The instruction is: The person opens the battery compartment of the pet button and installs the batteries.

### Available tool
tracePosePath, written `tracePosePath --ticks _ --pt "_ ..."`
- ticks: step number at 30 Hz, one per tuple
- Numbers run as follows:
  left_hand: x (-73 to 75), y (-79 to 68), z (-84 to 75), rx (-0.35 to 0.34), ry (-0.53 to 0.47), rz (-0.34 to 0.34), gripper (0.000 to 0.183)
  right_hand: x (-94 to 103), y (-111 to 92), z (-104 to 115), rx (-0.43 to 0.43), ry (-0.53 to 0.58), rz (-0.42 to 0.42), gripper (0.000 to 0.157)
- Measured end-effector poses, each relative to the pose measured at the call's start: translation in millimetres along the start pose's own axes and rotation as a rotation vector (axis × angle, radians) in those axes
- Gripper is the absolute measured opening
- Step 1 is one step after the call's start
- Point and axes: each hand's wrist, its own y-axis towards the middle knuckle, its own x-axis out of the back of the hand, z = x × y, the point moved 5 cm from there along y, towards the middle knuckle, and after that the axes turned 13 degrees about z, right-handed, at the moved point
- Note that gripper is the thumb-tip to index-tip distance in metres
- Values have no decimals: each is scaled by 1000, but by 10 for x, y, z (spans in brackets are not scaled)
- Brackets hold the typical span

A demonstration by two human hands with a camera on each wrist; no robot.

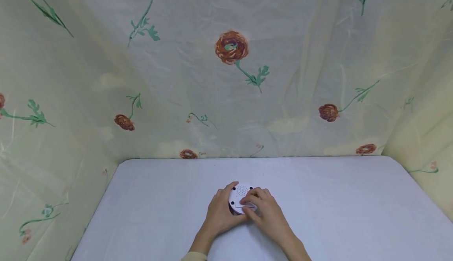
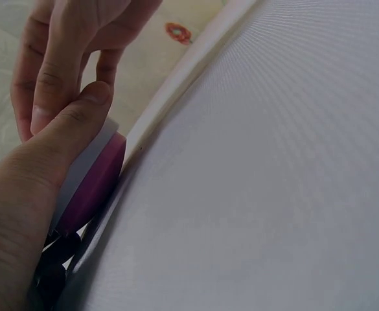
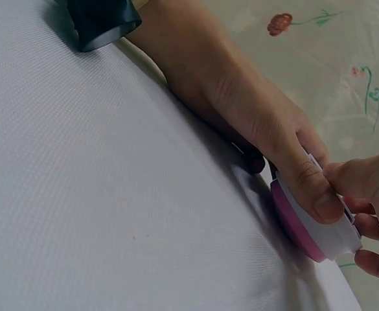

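In the head view a round white device [image 1: 242, 190] has a dotted speaker grille, small black feet and a battery cover [image 1: 241, 205] on the face turned up. Its other side is pink, seen edge-on in the right wrist view as a pink rim [image 3: 297, 223]. My left hand [image 1: 222, 212] grips the device by its edge, thumb along the near side and fingers round the far left. Thumb and fingers of my right hand [image 1: 264, 212] pinch at the battery cover, hiding part of it. The left wrist view shows the purple-pink side [image 2: 97, 186] below the left thumb.
Under both hands lies a white tabletop [image 1: 155, 206] with rounded far corners. Flower-printed curtains [image 1: 283, 107] rise along its back and sides. A dark wrist band [image 3: 105, 23] sits on the left forearm in the right wrist view.
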Motion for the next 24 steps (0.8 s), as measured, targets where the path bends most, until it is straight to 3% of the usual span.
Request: tracePosePath --ticks 3,6,10,13,16,24 --pt "0 0 2 -6 2 -9 91 -22 -5 -28 -20 37 1 20" --pt "-1 -3 5 -15 6 -17 91 -61 -13 -82 -71 110 23 32" --pt "-6 -3 8 -13 12 -10 93 -130 -28 -172 -166 277 99 58" --pt "-13 -1 6 -5 8 4 93 -184 -47 -227 -239 409 170 69" --pt "-16 -2 4 3 -3 11 93 -226 -63 -268 -297 492 217 73" --pt "-12 -1 11 13 -8 12 94 -283 -75 -319 -381 567 236 77"
